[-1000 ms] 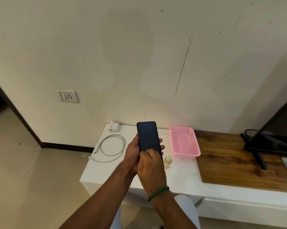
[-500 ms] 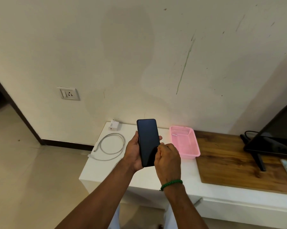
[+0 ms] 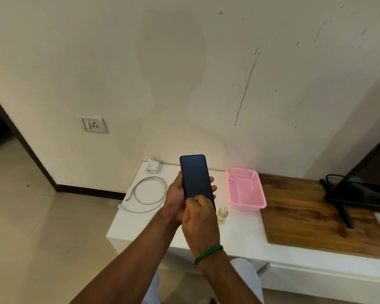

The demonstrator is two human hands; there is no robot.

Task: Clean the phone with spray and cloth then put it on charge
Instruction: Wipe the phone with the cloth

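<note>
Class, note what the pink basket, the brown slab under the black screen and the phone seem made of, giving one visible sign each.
The pink basket looks like matte moulded plastic: perforated walls. The brown slab is wood or wood-look laminate: grain streaks, slight sheen. The phone front is probably glass: smooth, dark, glossy.

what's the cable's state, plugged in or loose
Loose: the white cable lies coiled on the white table, both ends free, apart from the charger brick and the wall socket.
</note>
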